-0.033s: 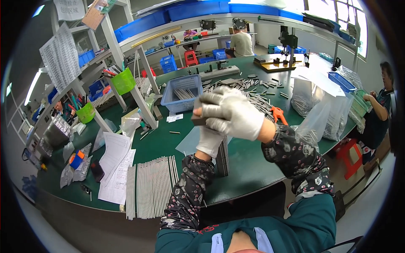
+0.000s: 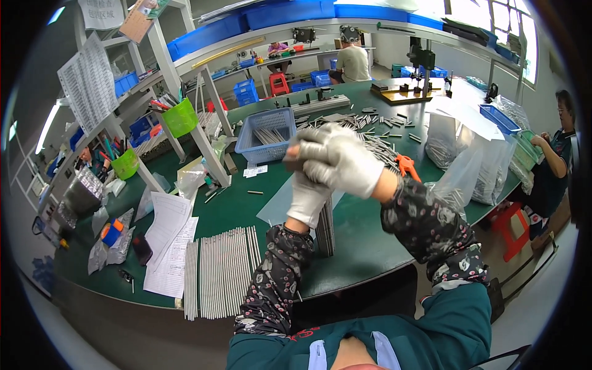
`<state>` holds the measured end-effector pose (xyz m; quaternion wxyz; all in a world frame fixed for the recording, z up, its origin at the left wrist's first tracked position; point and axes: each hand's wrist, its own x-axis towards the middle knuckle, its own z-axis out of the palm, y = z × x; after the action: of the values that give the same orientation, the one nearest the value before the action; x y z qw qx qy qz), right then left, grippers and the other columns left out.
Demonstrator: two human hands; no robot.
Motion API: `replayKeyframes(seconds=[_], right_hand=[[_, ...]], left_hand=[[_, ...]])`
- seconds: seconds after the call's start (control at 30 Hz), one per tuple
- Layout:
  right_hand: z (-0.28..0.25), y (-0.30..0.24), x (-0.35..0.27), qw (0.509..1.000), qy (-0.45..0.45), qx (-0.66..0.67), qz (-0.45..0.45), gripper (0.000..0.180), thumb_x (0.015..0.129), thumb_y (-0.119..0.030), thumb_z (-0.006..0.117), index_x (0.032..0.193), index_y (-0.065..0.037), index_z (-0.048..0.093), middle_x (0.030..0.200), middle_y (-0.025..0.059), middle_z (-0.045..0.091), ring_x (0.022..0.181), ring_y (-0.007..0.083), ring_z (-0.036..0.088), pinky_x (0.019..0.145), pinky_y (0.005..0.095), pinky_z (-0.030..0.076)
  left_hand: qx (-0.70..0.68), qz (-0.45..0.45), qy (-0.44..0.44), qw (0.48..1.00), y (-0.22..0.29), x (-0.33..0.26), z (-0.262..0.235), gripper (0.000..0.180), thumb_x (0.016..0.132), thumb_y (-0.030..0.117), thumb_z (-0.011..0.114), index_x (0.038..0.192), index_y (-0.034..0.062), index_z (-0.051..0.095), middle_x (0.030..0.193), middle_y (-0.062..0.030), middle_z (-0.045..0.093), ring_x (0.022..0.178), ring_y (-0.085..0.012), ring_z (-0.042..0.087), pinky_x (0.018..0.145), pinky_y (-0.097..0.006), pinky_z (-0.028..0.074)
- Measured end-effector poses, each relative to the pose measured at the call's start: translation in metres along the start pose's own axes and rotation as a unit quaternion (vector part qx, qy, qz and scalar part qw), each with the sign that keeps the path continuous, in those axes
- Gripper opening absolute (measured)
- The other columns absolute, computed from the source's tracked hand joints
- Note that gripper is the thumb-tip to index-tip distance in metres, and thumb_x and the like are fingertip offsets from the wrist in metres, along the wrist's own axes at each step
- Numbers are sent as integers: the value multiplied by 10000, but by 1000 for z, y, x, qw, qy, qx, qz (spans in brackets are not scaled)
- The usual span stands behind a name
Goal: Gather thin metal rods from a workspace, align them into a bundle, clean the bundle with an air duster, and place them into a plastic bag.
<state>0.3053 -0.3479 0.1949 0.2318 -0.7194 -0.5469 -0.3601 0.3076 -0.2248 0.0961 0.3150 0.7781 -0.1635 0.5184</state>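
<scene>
Both my hands wear white gloves and are raised together over the green table. My left hand is closed around the top of a bundle of grey metal rods that stands upright on the table. My right hand sits above and partly over the left, gripping a small dark block at the bundle's top. The rod tops are hidden by the gloves. A flat row of long metal rods lies to the left, and a clear plastic sheet lies under the hands.
A blue basket of rods stands behind, with loose short rods scattered beyond. Orange pliers and clear bags of parts lie right. Paper sheets lie left. One person sits at the right, another at the back.
</scene>
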Motion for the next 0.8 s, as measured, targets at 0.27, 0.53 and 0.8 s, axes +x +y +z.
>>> replayKeyframes(seconds=[0.27,0.53,0.8], right_hand=[[2,6,5,997,-48,-63,25,203,743,-229,546,909,-184,653,919,43,594,867,256,512,743,367,394],[-7,12,6,991,-71,-81,81,214,710,-208,581,905,-155,653,980,44,593,881,264,520,786,377,402],[-8,26,0,981,-60,-88,162,241,724,-184,580,948,-117,637,951,78,599,848,275,533,777,388,414]], left_hand=[[-211,-163,-15,964,14,-2,-7,436,640,35,626,1032,28,436,849,-35,570,747,-122,571,690,-244,468],[-220,-196,-54,954,29,0,-10,465,641,21,613,1064,22,421,914,-67,566,815,-134,577,721,-264,469],[-242,-249,-57,936,26,-7,-8,472,657,66,622,1083,31,421,834,-44,583,769,-150,583,692,-262,471]])
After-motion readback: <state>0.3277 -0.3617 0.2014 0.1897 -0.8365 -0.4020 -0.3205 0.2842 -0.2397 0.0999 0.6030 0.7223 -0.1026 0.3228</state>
